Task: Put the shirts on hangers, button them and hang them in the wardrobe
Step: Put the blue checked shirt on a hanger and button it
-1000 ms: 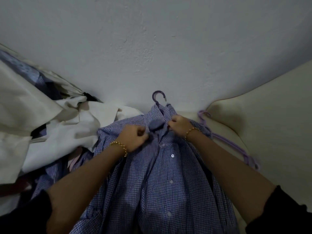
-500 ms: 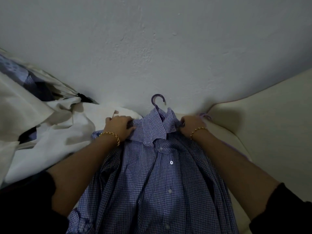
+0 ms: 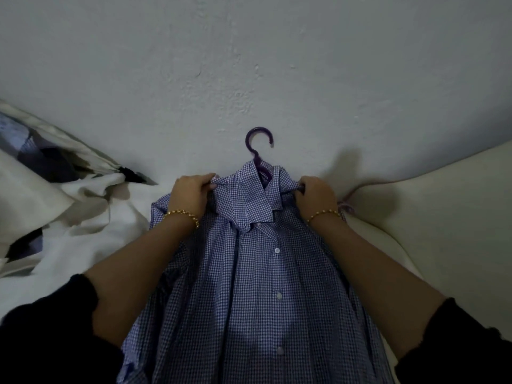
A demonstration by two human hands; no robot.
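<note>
Hanger (image 3: 259, 141): purple plastic. Hook standing clear against pale wall (image 3: 249, 65), neck running down into collar, remainder hidden under cloth.

Shirt (image 3: 257, 300): blue-and-white small check. Directly below hanger hook, threaded on hanger, front side up, spreading down to lower edge of view. Collar (image 3: 243, 200) folded down just under hook. Three pale buttons (image 3: 277, 250) in a line down the front; fastened or not, cannot tell.

Left hand (image 3: 191, 196): below and left of hook. Fingers curled tight, gripping shoulder cloth of shirt beside collar. Gold bracelet (image 3: 182, 214) at wrist; dark sleeve (image 3: 41, 342) far below, toward lower left.

Right hand (image 3: 315, 196): below and right of hook. Fingers curled likewise, pinching opposite shoulder of shirt. Second gold bracelet (image 3: 324, 214) at wrist.

Heap of white cloth (image 3: 91, 217): well left of hook, with darker patterned fabric showing among the folds.

Second purple hanger (image 3: 346, 207): below and right of hook, just past right hand, mostly hidden.

Cream cushion (image 3: 443, 217): far right of hook, lower down.
</note>
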